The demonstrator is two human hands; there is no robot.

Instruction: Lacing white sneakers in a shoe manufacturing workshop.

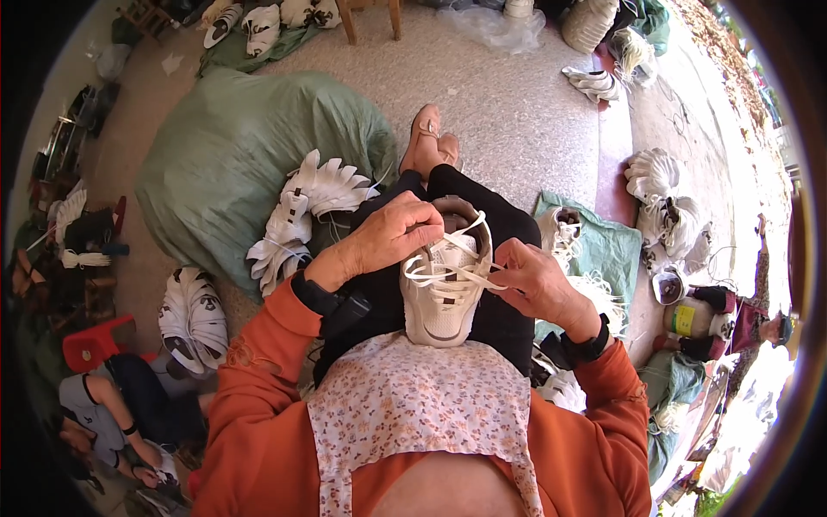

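A white sneaker [437,320] rests in my lap, its toe pointing toward me and its brown-lined opening facing away. White shoelaces [444,277] run across its tongue in loose loops. My left hand [388,237] is at the upper left of the shoe, thumb and fingers closed on a lace near the collar. On the other side, my right hand [536,280] pinches a lace beside the eyelets. Part of the lacing under the loops is hidden. A floral apron [422,388] lies beneath the shoe's toe.
A large green sack [250,155] bulges at the left front, with stacked white shoe uppers [289,226] against it. More white uppers [564,231] lie on green cloth [616,246] at my right. Another person [108,414] sits at lower left near a red stool [96,343].
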